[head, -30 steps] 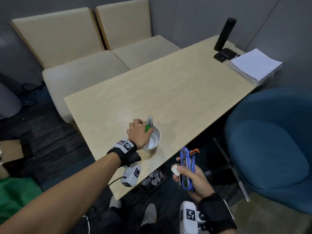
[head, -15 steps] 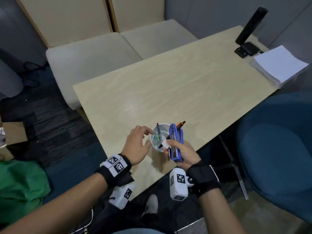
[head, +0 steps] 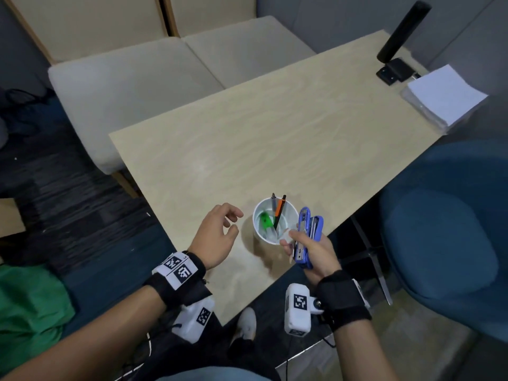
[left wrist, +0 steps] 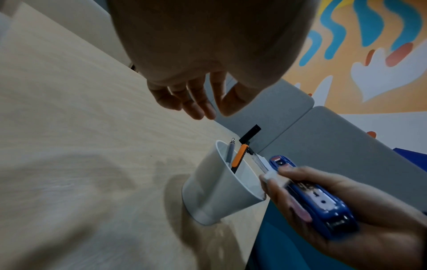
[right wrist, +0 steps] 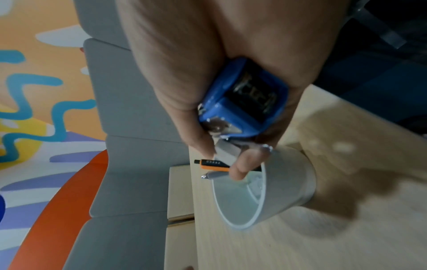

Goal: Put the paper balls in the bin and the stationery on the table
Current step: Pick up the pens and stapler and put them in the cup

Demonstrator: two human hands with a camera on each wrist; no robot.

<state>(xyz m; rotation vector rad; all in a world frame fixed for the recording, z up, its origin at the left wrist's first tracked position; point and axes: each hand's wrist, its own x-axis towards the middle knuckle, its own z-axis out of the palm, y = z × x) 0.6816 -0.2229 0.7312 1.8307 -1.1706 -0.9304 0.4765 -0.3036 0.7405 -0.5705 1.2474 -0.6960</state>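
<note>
The blue stapler (head: 309, 237) (with a white eraser (head: 287, 234)) is gripped lengthwise by the right hand (head: 313, 250) just beside the white cup (head: 275, 220) near the tabletop's (head: 275, 127) front edge, while nothing is held by the slack-fingered left hand (head: 215, 235).

A white cup (head: 275, 223) is seen on the pale wood-grain table (head: 275, 127) — an orange-and-black pen (head: 279, 213) and a green marker (head: 265, 220) inside. A blue stapler (head: 309, 237) is held; black-and-white coded tags (head: 176, 268) are worn.
</note>
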